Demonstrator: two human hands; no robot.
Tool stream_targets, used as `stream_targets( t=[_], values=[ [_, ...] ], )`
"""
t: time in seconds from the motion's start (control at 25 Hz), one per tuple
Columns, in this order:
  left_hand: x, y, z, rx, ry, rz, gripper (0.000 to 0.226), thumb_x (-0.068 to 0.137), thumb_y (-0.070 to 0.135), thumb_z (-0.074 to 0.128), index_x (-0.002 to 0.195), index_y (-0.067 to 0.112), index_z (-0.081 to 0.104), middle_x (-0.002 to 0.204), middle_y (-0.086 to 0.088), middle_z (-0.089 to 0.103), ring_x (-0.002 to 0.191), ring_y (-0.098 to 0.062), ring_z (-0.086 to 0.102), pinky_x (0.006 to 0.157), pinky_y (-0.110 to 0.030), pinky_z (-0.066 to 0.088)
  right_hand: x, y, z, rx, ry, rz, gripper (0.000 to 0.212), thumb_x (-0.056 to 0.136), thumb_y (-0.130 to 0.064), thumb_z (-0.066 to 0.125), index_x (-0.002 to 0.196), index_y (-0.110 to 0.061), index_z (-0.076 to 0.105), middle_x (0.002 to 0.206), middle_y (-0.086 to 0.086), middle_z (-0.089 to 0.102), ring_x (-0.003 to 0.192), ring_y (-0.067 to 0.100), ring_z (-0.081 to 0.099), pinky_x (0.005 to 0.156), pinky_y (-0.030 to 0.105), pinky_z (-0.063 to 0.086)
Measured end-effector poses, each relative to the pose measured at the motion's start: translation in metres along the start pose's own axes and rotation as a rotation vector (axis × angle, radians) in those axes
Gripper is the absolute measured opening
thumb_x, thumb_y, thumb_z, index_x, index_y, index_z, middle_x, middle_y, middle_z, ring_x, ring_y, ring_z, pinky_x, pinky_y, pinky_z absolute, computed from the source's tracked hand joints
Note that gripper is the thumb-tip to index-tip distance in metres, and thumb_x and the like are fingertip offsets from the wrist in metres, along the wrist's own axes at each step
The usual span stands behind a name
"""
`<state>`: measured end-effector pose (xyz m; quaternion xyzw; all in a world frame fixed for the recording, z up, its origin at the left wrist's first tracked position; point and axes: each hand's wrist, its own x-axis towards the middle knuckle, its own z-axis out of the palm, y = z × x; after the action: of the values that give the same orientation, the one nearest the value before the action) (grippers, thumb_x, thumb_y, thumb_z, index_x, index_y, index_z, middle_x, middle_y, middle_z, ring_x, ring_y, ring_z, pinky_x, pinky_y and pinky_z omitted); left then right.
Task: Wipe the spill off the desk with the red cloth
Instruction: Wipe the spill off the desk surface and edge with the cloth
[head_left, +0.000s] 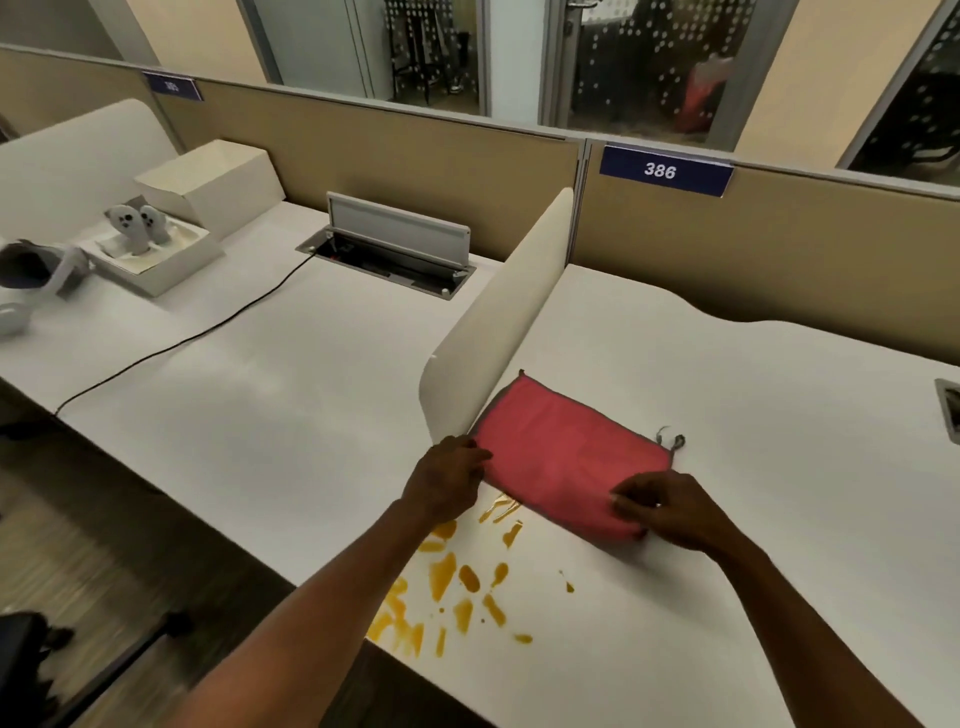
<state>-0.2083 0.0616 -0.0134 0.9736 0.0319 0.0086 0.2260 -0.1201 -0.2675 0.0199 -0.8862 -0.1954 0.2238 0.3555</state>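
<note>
A red cloth with a grey hem lies flat on the white desk, beside a low white divider. My left hand pinches the cloth's near left corner. My right hand grips its near right corner. An orange-yellow spill of streaks and blobs spreads across the desk just in front of the cloth, reaching the near desk edge. My left forearm covers part of the spill.
The white divider runs back from the cloth to a tan partition labelled 386. On the left desk sit an open cable box, a black cable, and a white box holding controllers. A small socket sits at the right edge.
</note>
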Motion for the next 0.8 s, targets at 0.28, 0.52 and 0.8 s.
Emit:
stream_targets(
  t=[0.28, 0.52, 0.8],
  values=[
    [-0.071, -0.048, -0.011, -0.124, 0.167, -0.105, 0.042, 0.095, 0.045, 0.045, 0.118, 0.022, 0.072, 0.116, 0.001, 0.068, 0.106, -0.022, 0.062, 0.09, -0.039, 0.051, 0.073, -0.056, 0.074, -0.431, 0.08, -0.156, 0.056, 0.105, -0.044, 0.04, 0.157, -0.023, 0.039, 0.165, 0.015, 0.034, 0.152, 0.034, 0.031, 0.12, 0.049, 0.028],
    [-0.125, -0.108, -0.022, -0.072, 0.155, -0.276, 0.047, 0.096, 0.046, 0.043, 0.131, 0.024, 0.066, 0.134, -0.002, 0.063, 0.127, -0.023, 0.055, 0.105, -0.04, 0.044, 0.094, -0.058, 0.13, -0.606, 0.033, 0.019, 0.063, 0.103, -0.063, 0.011, 0.162, -0.046, -0.003, 0.173, 0.008, -0.013, 0.157, 0.036, -0.017, 0.12, 0.066, -0.011],
    [-0.147, -0.143, -0.003, 0.091, -0.023, -0.325, 0.059, 0.102, 0.05, 0.038, 0.153, 0.02, 0.042, 0.163, -0.01, 0.032, 0.152, -0.029, 0.027, 0.12, -0.046, 0.027, 0.054, -0.065, 0.157, -0.624, -0.005, -0.036, 0.064, 0.099, -0.07, 0.009, 0.159, -0.053, -0.005, 0.17, 0.0, -0.021, 0.157, 0.031, -0.02, 0.12, 0.063, -0.014]
  ],
)
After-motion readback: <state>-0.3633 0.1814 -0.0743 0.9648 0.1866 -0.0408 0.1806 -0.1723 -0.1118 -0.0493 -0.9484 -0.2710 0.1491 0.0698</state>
